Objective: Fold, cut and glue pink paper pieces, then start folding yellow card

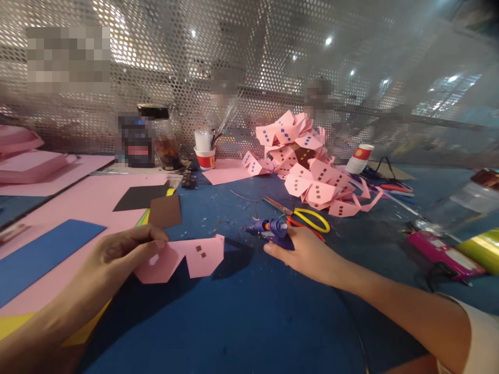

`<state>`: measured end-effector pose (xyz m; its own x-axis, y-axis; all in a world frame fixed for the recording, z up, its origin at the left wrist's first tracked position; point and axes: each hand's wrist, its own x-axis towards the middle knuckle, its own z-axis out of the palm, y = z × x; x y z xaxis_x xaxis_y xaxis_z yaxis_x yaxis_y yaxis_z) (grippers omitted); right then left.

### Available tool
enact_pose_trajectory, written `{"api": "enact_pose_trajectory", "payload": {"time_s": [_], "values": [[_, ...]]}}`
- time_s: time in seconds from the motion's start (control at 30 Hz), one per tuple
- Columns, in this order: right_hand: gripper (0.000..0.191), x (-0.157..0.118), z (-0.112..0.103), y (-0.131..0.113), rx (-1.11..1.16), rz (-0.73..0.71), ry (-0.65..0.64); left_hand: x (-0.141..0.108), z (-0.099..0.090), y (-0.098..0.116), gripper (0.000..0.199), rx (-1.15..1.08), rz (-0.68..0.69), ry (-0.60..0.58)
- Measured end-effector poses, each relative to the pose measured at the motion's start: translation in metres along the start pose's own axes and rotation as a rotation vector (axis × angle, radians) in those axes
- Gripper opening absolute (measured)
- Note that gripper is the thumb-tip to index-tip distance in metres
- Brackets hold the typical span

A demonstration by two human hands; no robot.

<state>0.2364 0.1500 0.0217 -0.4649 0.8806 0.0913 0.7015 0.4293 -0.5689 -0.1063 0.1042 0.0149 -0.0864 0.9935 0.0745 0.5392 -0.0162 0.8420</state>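
Note:
Between thumb and fingers, my left hand (134, 252) pinches the left end of a pink paper cutout (206, 257). The cutout has a V-shaped notch in its lower edge and small dark squares on its right half. My right hand (307, 252) is wrapped round a blue-purple hot glue gun (273, 228), whose nozzle points left. The glue gun is apart from the cutout. Just behind my right hand lie scissors (312, 218) with yellow and red handles. A black cord (356, 327) runs over the table below my right forearm.
A heap of folded pink paper pieces (312, 182) stands at the back. Pink sheets (128, 223), a blue strip (50, 254) and a brown piece (166, 210) lie left. Paper cups (205, 158), a jar (166, 140) and a magenta tool (444, 254) surround the blue table (234, 327).

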Motion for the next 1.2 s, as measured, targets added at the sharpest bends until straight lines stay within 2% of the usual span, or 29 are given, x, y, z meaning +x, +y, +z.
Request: {"api": "enact_pose_trajectory", "payload": {"time_s": [0.43,0.67,0.9,1.03,1.2], "values": [[0.023,0.002,0.0,-0.002,-0.037,0.026,-0.005,0.001,0.001,-0.001,0.029,-0.016,-0.007,-0.006],[0.027,-0.001,-0.003,-0.007,0.074,0.031,-0.003,0.0,0.0,-0.001,0.03,-0.044,-0.029,0.001],[0.026,-0.011,0.0,-0.013,0.185,-0.129,0.107,0.002,0.003,0.002,0.028,-0.071,-0.025,0.063],[0.024,-0.017,0.0,-0.018,0.192,-0.229,0.083,0.003,0.003,0.002,0.03,-0.062,0.011,0.07],[0.013,-0.02,-0.001,-0.022,0.119,-0.447,0.029,0.002,0.003,-0.001,0.031,-0.102,0.029,0.052]]}}
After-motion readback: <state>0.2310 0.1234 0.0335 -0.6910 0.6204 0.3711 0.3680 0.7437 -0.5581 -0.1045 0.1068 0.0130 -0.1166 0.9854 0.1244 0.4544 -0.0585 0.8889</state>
